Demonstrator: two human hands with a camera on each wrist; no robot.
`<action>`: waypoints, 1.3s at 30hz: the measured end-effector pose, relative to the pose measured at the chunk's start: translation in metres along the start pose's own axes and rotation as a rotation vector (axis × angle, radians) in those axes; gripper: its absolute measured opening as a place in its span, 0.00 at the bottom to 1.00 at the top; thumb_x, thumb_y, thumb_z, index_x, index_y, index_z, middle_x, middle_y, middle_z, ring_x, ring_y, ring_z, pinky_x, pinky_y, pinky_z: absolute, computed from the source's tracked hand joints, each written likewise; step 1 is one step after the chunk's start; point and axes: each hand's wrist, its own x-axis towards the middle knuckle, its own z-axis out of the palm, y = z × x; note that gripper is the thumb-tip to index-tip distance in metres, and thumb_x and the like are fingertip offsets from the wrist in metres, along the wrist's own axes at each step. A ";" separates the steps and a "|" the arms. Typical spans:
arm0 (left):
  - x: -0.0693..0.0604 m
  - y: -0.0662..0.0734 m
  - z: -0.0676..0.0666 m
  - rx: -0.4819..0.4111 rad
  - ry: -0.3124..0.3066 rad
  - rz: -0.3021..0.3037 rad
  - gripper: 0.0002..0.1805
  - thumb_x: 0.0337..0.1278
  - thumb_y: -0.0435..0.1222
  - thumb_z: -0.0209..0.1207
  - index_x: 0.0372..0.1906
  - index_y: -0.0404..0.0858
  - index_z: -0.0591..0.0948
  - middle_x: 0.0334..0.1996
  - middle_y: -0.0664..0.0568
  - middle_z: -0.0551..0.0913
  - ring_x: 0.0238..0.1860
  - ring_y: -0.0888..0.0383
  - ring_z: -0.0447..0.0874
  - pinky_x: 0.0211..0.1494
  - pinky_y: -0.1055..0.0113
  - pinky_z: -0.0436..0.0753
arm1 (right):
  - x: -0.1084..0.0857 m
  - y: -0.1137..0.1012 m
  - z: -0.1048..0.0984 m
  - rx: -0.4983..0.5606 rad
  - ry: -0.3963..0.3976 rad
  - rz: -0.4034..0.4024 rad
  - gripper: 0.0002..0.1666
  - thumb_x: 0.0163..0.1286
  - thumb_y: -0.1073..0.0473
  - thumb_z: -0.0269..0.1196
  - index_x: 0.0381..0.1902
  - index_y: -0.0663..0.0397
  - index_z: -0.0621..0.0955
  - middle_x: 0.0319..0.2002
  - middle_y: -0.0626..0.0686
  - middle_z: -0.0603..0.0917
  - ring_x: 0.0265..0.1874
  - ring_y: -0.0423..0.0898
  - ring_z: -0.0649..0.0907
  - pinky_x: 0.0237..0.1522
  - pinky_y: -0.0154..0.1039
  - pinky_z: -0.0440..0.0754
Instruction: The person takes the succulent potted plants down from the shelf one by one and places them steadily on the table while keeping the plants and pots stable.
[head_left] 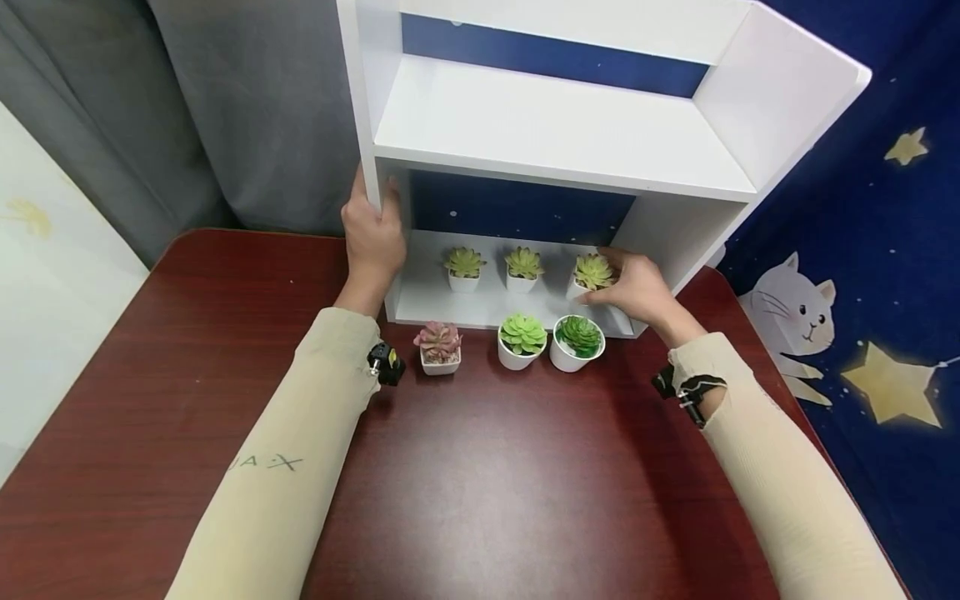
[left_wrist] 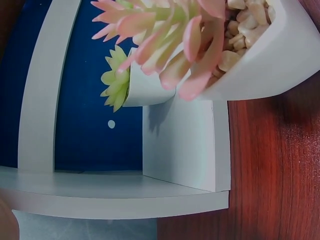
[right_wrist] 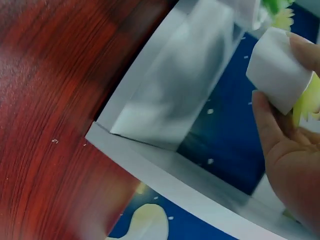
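Observation:
A white two-tier shelf (head_left: 562, 125) stands on the table. My left hand (head_left: 375, 237) grips its left side panel, thumb on the inner face. Inside the lower tier, toward the right, my right hand (head_left: 637, 287) pinches a light green succulent (head_left: 595, 271) by its white pot (right_wrist: 280, 70), which looks tilted. Two similar potted succulents, one on the left (head_left: 464, 265) and one in the middle (head_left: 522, 265), sit on the same tier. In front of the shelf stand a pink succulent (head_left: 438, 343), a bright green succulent (head_left: 522, 335) and a dark green succulent (head_left: 578, 337), all in white pots.
The dark red wooden table (head_left: 465, 483) stretches toward me. A grey curtain (head_left: 262, 108) hangs behind on the left. On the right is a blue wall covering with a cat figure (head_left: 795, 308) and stars.

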 end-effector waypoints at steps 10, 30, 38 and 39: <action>0.002 0.003 0.001 0.001 -0.011 0.025 0.25 0.77 0.41 0.48 0.73 0.39 0.69 0.63 0.41 0.82 0.67 0.60 0.77 0.71 0.65 0.73 | -0.054 -0.022 -0.013 0.211 -0.018 0.015 0.43 0.51 0.57 0.80 0.63 0.65 0.77 0.52 0.63 0.86 0.46 0.50 0.86 0.39 0.21 0.79; 0.004 0.006 -0.001 -0.036 0.010 0.003 0.23 0.76 0.41 0.50 0.70 0.41 0.72 0.62 0.43 0.82 0.66 0.60 0.78 0.70 0.68 0.73 | -0.128 -0.008 0.029 0.311 -0.202 -0.015 0.39 0.47 0.65 0.80 0.58 0.66 0.78 0.45 0.60 0.86 0.38 0.35 0.86 0.40 0.28 0.84; 0.000 0.003 -0.001 -0.024 -0.003 -0.015 0.23 0.77 0.42 0.50 0.71 0.41 0.72 0.64 0.43 0.81 0.67 0.59 0.77 0.70 0.68 0.72 | -0.132 0.002 0.053 0.264 -0.180 -0.008 0.39 0.47 0.63 0.81 0.57 0.67 0.78 0.46 0.61 0.86 0.41 0.43 0.87 0.41 0.27 0.83; 0.000 0.003 -0.001 -0.027 -0.002 -0.017 0.23 0.77 0.41 0.50 0.70 0.40 0.72 0.64 0.43 0.81 0.67 0.58 0.77 0.70 0.68 0.72 | -0.132 0.003 0.055 0.260 -0.179 -0.013 0.39 0.47 0.63 0.81 0.57 0.67 0.78 0.47 0.61 0.86 0.42 0.43 0.87 0.41 0.27 0.83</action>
